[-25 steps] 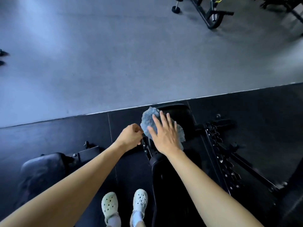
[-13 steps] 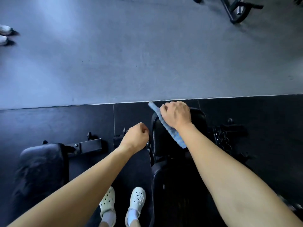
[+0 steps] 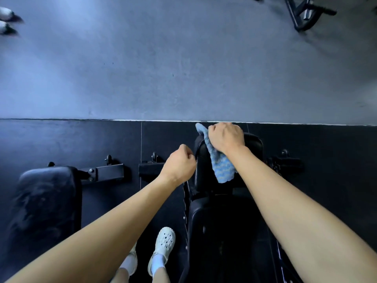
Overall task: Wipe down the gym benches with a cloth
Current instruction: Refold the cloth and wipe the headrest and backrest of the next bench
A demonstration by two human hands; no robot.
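At the far end of the surface (image 3: 252,147) the right hand (image 3: 226,137) grips the cloth (image 3: 222,167), left hand (image 3: 179,164) curled, hold unclear; much wiping seems undone

This is a gym: black padded benches (image 3: 47,197) stand on rubber mats (image 3: 61,139), with an equipment frame (image 3: 304,17) beyond on grey floor (image 3: 183,68).

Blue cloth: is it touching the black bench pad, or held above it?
Touching. Head view: the blue cloth lies draped over the far end of the bench pad, flat against it, gripped by the right hand on top.
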